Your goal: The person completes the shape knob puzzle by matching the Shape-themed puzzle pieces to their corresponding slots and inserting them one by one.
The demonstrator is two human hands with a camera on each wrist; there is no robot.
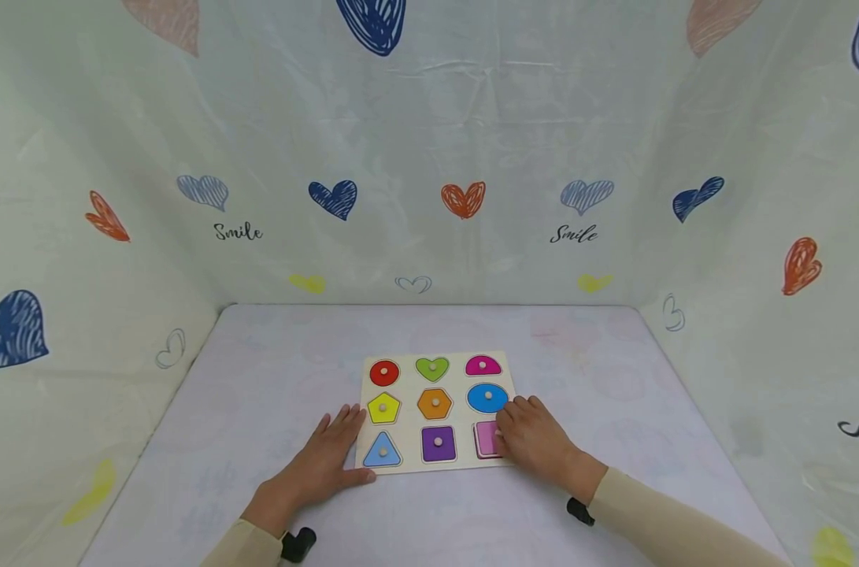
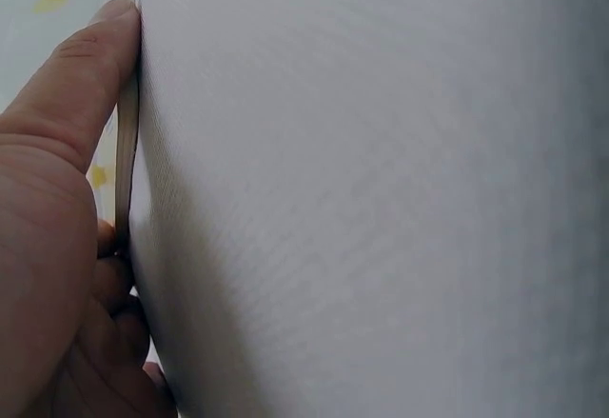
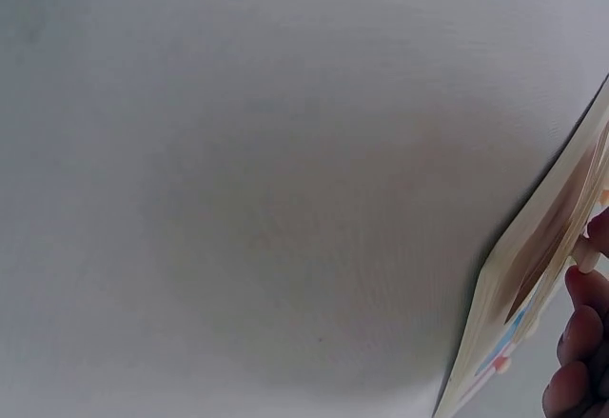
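A wooden shape puzzle board (image 1: 409, 433) lies on the table, its shapes topped with small knobs. My right hand (image 1: 535, 437) is over the board's near right corner and pinches the knob (image 3: 585, 254) of a pink square piece (image 1: 486, 439). That piece sits a little askew over its recess, one edge raised off the board in the right wrist view; my fingers hide its right part. My left hand (image 1: 326, 457) rests at the board's left edge with fingers stretched out. Its thumb (image 2: 90, 66) lies against the near edge.
Other pieces sit in the board: a red circle (image 1: 379, 378), a green heart (image 1: 432, 374), a blue oval (image 1: 480, 404), a purple square (image 1: 438, 454) and several more. A pale cloth covers the table (image 1: 287, 354). Heart-printed curtains (image 1: 415, 142) stand behind and at both sides.
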